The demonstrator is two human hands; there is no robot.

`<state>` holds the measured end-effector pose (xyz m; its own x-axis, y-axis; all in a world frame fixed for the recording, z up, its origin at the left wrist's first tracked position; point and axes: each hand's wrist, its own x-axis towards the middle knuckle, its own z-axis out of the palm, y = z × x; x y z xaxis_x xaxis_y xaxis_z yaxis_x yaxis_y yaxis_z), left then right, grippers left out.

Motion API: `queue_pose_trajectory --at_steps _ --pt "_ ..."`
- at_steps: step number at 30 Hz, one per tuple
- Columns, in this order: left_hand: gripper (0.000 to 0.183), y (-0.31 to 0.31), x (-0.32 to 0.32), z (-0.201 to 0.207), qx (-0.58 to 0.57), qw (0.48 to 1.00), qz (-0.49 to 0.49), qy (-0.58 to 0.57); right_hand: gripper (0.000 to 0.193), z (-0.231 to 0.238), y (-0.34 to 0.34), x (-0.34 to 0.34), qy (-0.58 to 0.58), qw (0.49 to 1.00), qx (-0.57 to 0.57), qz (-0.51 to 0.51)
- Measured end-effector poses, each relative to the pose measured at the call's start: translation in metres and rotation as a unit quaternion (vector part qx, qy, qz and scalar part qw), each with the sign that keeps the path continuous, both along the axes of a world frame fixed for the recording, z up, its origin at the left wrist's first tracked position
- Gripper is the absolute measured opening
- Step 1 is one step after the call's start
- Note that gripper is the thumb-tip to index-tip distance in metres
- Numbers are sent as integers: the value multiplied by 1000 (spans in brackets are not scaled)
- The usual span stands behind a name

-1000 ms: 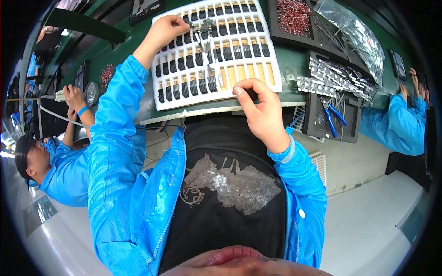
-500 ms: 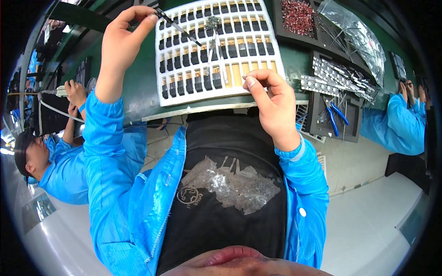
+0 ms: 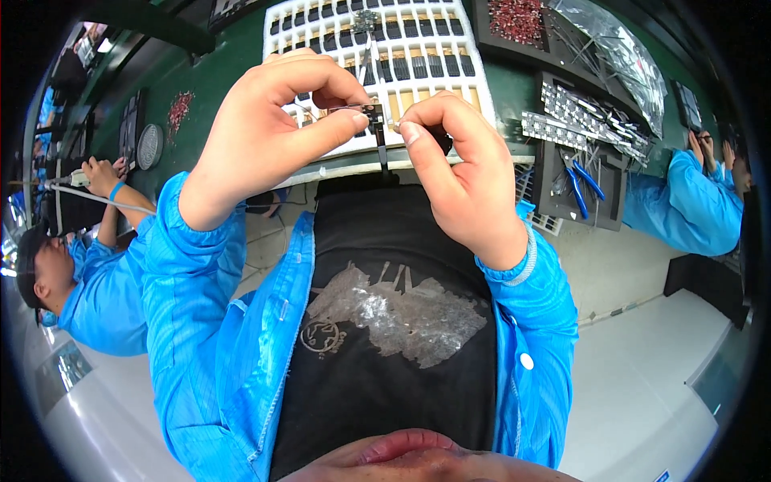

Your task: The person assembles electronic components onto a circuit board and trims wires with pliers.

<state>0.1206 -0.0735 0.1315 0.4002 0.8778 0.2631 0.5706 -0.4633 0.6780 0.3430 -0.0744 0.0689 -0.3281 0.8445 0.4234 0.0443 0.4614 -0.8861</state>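
Note:
My left hand (image 3: pixel 281 132) pinches a small black part (image 3: pixel 375 115) between thumb and forefinger, in front of my chest. A narrow black strip (image 3: pixel 382 151) hangs from this part. Close by on the right, my right hand (image 3: pixel 462 165) has its thumb and forefinger pressed together; a tiny pale tip shows there, too small to name. The fingertips of both hands are almost meeting. Behind them lies a white foam tray (image 3: pixel 481 76) with rows of black ribbed blocks (image 3: pixel 414 67). A small circuit board (image 3: pixel 365 22) rests on it. My hands hide the tray's near left part.
Right of the tray stand a box of small red parts (image 3: pixel 514 22), a clear plastic bag (image 3: pixel 618 48), a stack of silver strips (image 3: pixel 582 120) and blue-handled pliers (image 3: pixel 580 191). Co-workers in blue sleeves (image 3: pixel 683 209) sit at both sides. A round dish (image 3: pixel 149 146) lies at left.
My left hand has come down and right from the tray's upper left corner, bringing the black strip to my right hand. My right hand has shifted slightly left. The view has tilted a little.

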Motion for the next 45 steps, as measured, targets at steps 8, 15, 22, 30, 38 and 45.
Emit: queue_pose_trajectory --at_steps 8,15,22,30,38,45 --pt "10 -9 5 -4 -59 998 -12 -33 7 5 -7 0 -29 1000 -2 4" --pt "16 -10 3 -13 -80 993 -2 -82 8 4 -7 -2 -43 998 35 -2" --pt "14 -14 1 -14 -122 988 9 -92 4 2 -9 0 -59 995 78 8" --pt "15 -15 1 -17 -136 985 11 -106 9 -1 -8 -4 -47 994 95 -19" --pt "15 -15 -2 -21 -155 981 31 -113 5 -3 -4 -3 -54 986 157 -20" --pt "15 -16 -3 -22 -158 980 33 -115 7 -7 -5 -6 -42 988 147 -26"
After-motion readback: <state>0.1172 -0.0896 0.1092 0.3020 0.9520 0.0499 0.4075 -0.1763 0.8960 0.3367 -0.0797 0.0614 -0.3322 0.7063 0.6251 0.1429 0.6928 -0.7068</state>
